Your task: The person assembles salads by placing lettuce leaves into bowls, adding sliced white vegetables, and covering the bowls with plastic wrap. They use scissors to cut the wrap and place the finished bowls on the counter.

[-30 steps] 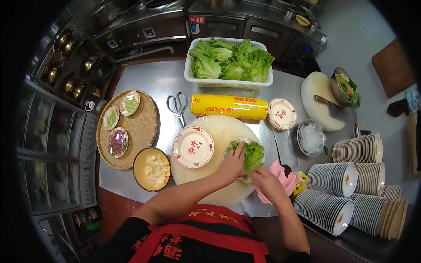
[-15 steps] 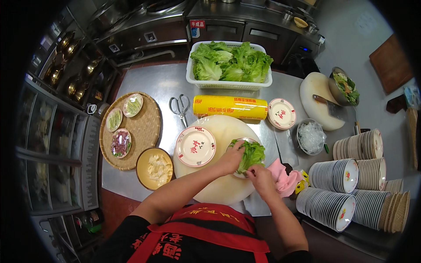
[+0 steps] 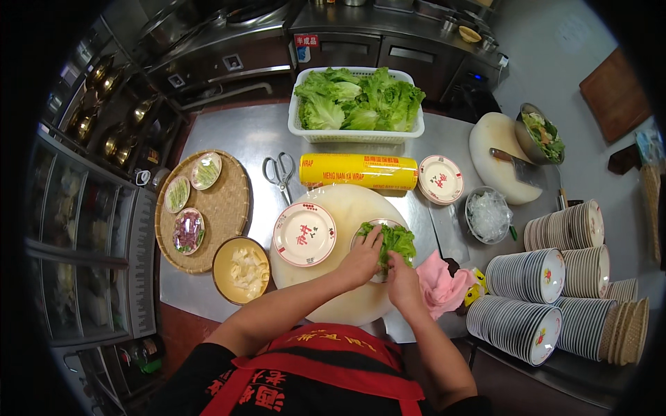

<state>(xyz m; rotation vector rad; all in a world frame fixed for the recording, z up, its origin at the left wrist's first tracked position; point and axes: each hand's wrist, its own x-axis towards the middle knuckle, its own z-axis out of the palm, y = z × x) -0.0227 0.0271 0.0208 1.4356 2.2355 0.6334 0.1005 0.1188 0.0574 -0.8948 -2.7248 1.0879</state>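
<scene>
On the right part of the round cutting board (image 3: 333, 298), green lettuce (image 3: 397, 240) lies bunched on a small plate (image 3: 356, 231), whose rim shows only in part. My left hand (image 3: 362, 259) reaches over the leaves from the left, its fingers bent onto them and gripping. From the lower right, my right hand (image 3: 404, 279) pinches the near edge of the lettuce, its fingertips partly hidden among the leaves. A patterned white plate (image 3: 304, 234) sits on the board to the left of my hands, with no food on it.
Behind the board lie a yellow roll of wrap (image 3: 357, 172) and scissors (image 3: 279, 175); a white basket (image 3: 357, 137) holds more lettuce. Left are a yellow bowl (image 3: 220, 267) and a woven tray (image 3: 232, 201). A pink cloth (image 3: 442, 283), stacked plates (image 3: 513, 329) and a cleaver (image 3: 520, 166) stand right.
The lettuce has been pressed into a more compact, folded heap on the plate. My left hand has shifted slightly left and down; my right hand has moved up against the leaves.
</scene>
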